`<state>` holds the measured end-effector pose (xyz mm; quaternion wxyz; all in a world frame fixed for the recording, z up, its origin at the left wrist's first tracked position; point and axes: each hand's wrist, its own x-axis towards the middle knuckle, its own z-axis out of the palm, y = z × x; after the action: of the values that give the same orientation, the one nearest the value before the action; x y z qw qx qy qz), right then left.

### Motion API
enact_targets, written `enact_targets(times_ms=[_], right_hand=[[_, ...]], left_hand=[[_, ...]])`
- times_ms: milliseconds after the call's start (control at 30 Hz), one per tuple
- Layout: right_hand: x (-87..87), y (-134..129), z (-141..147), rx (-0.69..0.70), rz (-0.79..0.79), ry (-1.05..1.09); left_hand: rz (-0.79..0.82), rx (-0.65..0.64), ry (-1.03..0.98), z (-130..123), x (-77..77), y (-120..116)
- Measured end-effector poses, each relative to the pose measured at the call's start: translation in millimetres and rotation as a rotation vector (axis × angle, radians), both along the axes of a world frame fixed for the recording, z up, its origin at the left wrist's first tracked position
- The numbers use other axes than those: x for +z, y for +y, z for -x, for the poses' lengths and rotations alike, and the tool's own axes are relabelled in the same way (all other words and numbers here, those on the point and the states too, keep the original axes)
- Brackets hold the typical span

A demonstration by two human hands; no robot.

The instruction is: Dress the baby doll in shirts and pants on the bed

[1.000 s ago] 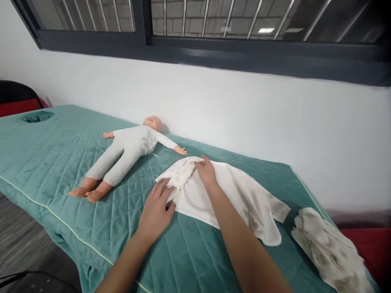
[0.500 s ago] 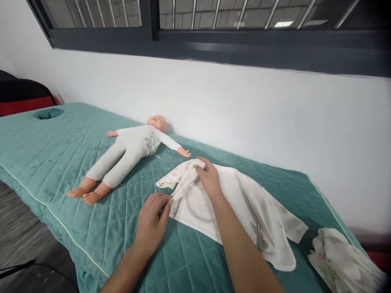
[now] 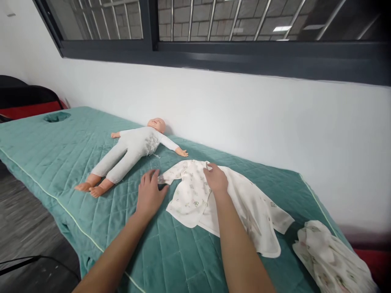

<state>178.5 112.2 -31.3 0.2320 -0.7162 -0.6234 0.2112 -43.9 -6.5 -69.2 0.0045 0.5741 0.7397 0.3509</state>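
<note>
A white baby shirt [image 3: 191, 195] with a small printed pattern lies spread on the green quilted cover, its left front panel laid over flat. My right hand [image 3: 216, 179] pinches the shirt's edge near the neckline. At the end of the left sleeve rests my left hand [image 3: 151, 193], thumb and fingers apart, fingertips by the cuff; whether they touch it is hard to see. Beyond the shirt a baby doll [image 3: 132, 148] in a white cloth body lies on its back, arms stretched out.
A crumpled printed cloth [image 3: 332, 256] lies at the right end of the green quilted bed cover [image 3: 177, 256]. The bed stands against a white wall under a barred window [image 3: 210, 49]. A round hole [image 3: 57, 117] shows at the bed's far left, near a black and red chair [image 3: 30, 99].
The shirt's left front panel has been turned over to lie flat, printed side up. My left hand has let go of the edge and moved up to the sleeve end. The view has shifted slightly.
</note>
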Motion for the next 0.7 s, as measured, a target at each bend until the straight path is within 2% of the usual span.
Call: enact_targets(times_ms=[67,133,233,400,500,700], right_hand=[[0.6,-2,3,0.007,0.012,-0.027],[0.5,-3,3,0.013,0.02,-0.046],[-0.1,-2,2,0.019,0.026,-0.061],[-1.2,-1,1,0.027,0.026,-0.078],[-2.2,-1,2,0.032,0.026,-0.088],[-3.7,-1,2,0.031,0.029,-0.099]], left_hand=[[0.111,0.026,0.016,10,2.6,16],[0.18,-0.01,0.02,16,6.2,26],[0.186,-0.135,0.019,19,9.2,31],[0.135,-0.362,-0.051,23,8.6,26],[0.107,-0.364,-0.091,24,6.2,27],[0.081,-0.264,-0.035,21,-0.1,35]])
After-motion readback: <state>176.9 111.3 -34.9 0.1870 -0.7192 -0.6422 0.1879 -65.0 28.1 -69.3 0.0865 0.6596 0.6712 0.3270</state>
